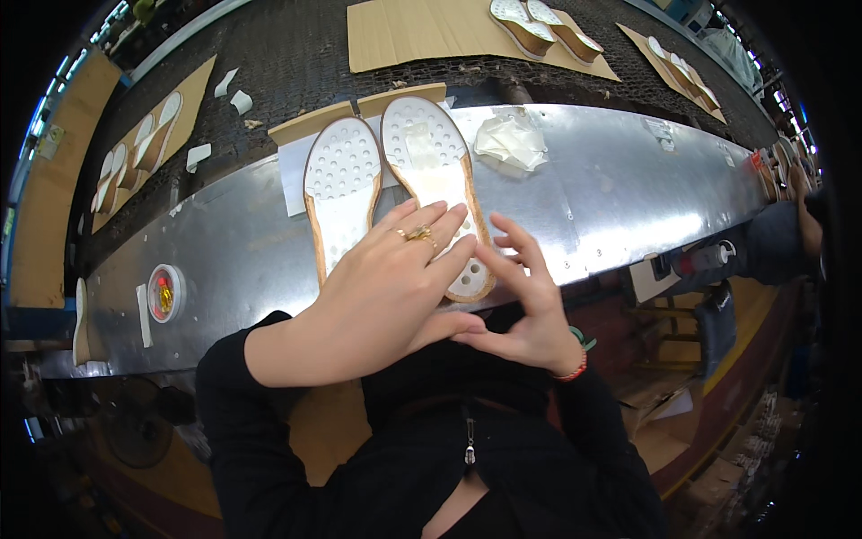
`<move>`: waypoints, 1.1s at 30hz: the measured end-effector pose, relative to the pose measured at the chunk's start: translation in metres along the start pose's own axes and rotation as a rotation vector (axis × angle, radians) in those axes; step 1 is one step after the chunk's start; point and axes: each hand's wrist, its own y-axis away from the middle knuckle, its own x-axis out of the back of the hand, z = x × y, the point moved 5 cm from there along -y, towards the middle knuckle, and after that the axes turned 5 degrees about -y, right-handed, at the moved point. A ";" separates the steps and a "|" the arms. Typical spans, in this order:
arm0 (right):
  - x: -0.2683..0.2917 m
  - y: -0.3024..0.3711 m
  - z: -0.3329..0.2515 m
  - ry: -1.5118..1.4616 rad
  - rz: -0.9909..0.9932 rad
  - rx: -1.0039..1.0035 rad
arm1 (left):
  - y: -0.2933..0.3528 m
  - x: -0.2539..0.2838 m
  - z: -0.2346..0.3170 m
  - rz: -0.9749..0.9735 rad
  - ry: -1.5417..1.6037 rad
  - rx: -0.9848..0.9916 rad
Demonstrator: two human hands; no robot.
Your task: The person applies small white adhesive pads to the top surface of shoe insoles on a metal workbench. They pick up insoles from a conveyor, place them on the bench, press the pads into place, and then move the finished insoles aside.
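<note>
One patched sole (440, 184) lies under left hand (382, 268), beside right hand (532, 304), fingers (455, 260) unclenched.

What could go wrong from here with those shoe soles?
The ring on the left hand sits close over the right-hand sole and might scratch or snag it. That sole's heel end also lies close to the near edge of the metal table, so a push toward the person could tip it off. And the left-hand sole lies right alongside, so a sideways slip might knock it out of place.
</note>
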 end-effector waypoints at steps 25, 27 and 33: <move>0.071 -0.263 0.094 -0.049 0.515 0.165 | 0.060 -0.046 0.003 -0.079 0.119 0.135; 0.056 -0.256 0.093 -0.140 0.453 0.157 | 0.054 -0.050 0.001 -0.079 0.109 0.123; 0.029 -0.161 0.046 -0.067 0.280 0.298 | 0.029 -0.052 -0.016 -0.010 0.043 0.085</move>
